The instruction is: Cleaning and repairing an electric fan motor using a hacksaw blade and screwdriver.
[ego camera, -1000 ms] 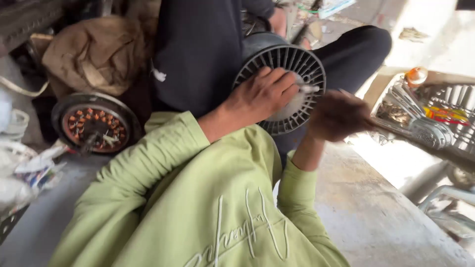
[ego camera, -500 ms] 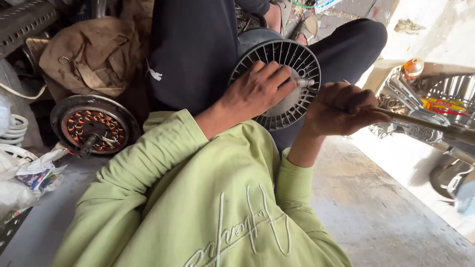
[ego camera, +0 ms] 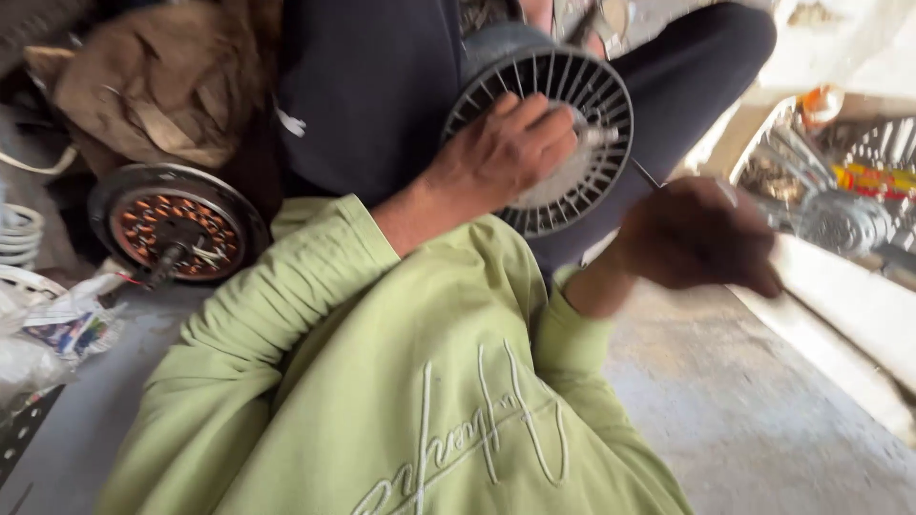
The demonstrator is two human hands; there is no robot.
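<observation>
I have my left hand (ego camera: pixel 506 153) laid flat on the face of the fan motor (ego camera: pixel 558 143), fingers spread over its slotted grille and reaching toward the short shaft (ego camera: pixel 603 136) at the centre. It presses on the motor rather than closing around it. The motor is a round, dark, ribbed housing, resting tilted against my dark trouser leg (ego camera: pixel 697 86), its grille facing me.

My right hand (ego camera: pixel 697 238) sits just right of the motor and lower, blurred. It is curled closed around a thin rod (ego camera: pixel 647 175) whose tip points up toward the motor's lower right rim; whether the tip touches the rim I cannot tell.

My green sleeves (ego camera: pixel 315 286) run down from both hands toward the camera.

Left of the motor, well apart, a second motor (ego camera: pixel 176 229) lies on the concrete floor (ego camera: pixel 763 420), open, with copper windings showing. Above it is a brown bag (ego camera: pixel 143 86). Right of the fan motor stands a box (ego camera: pixel 840 191) of metal parts.
</observation>
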